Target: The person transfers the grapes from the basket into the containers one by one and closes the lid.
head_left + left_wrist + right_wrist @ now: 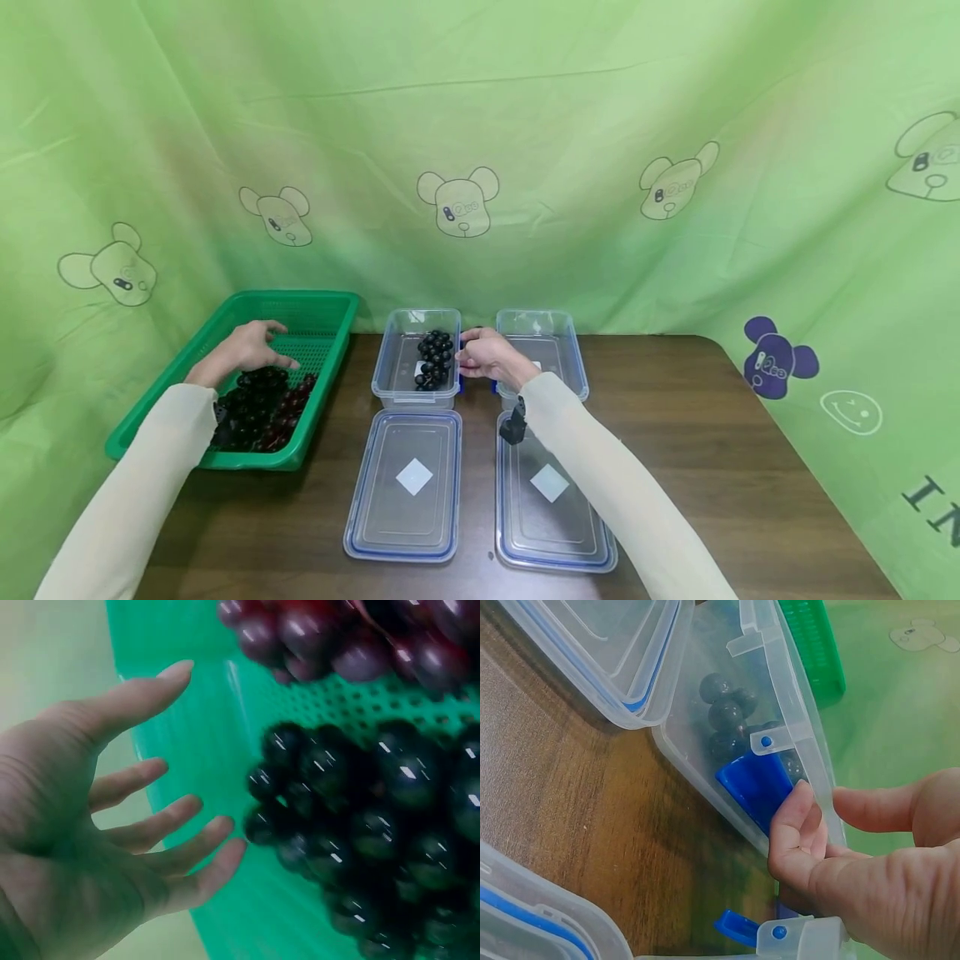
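My left hand [251, 348] is over the green basket [345, 312], its fingers spread and nothing in its grasp. Below and beside it lie bunches of black grapes [330, 802] and a bunch of dark red grapes [337, 641]. With thumb at the rim and curled fingers beside the blue latch [754, 791], my right hand [491, 357] holds the right wall of the left clear container [397, 342]. Inside that container lies a bunch of black grapes [433, 358], seen through the plastic in the right wrist view.
Another clear container [558, 333] stands to the right, partly behind my right forearm. Two clear lids with blue seals, a left lid [405, 517] and a right lid [551, 533], lie in front on the brown table [697, 433]. A green printed cloth [570, 100] hangs behind.
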